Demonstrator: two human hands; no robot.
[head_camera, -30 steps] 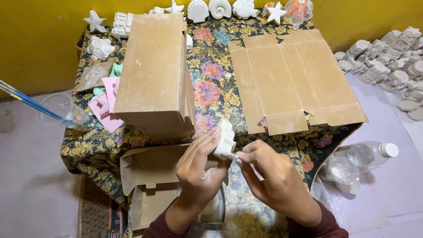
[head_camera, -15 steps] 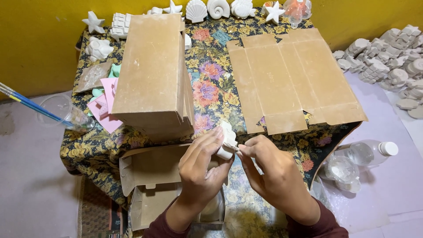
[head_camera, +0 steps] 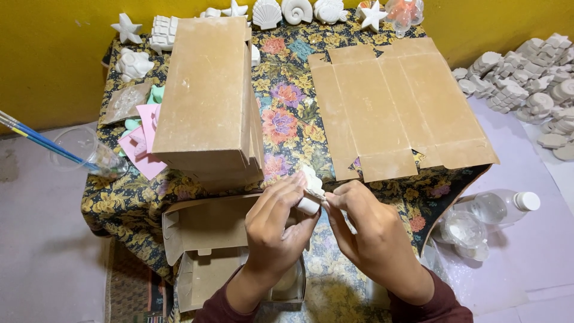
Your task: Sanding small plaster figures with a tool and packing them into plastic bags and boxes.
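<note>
White plaster, a small figurine (head_camera: 311,190), sits pinched between our two hands just above the near edge of the surface (head_camera: 287,128). Our left hand (head_camera: 276,226) wraps its lower end, fingers closed around it; our right hand (head_camera: 369,230) presses fingertips against its side. Its long axis runs away from us, tilted up and slightly left, the top end pointing toward the stack of folded cardboard boxes (head_camera: 206,98). An open cardboard box (head_camera: 206,248) lies below our left wrist, flattened cardboard (head_camera: 397,104) beyond our right.
</note>
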